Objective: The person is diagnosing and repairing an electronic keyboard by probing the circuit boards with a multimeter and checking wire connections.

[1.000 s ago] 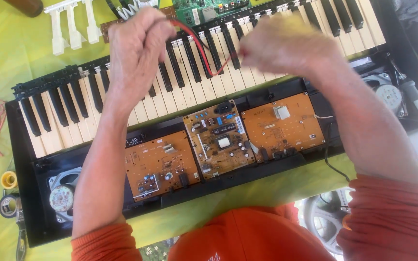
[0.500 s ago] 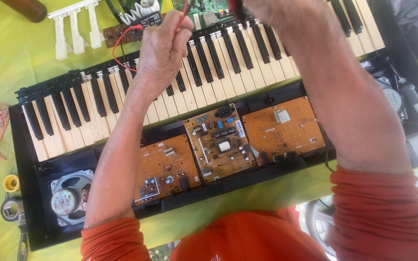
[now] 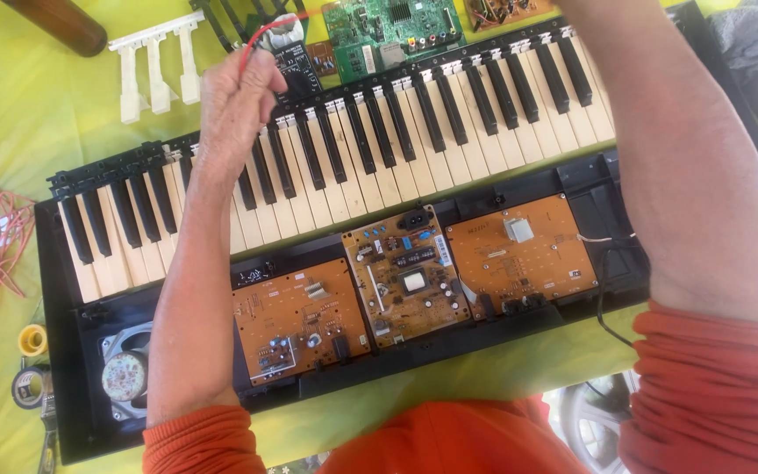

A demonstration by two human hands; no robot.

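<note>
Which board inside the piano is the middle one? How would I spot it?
Find the opened black keyboard on the yellow-green cloth. Below its keys sit three brown circuit boards in a row. The middle board is the narrowest, slightly tilted, and crowded with bulky parts, including a black socket at its top edge; its neighbours look flatter.

Bright, even daylight lit the scene, softly shading the yellow-green cloth (image 3: 37,132) beside the opened keyboard (image 3: 449,114), with no harsh glare on its white keys, while the left hand (image 3: 234,96) and both forearms looked slightly soft, and the frame edges bowed a little.
</note>
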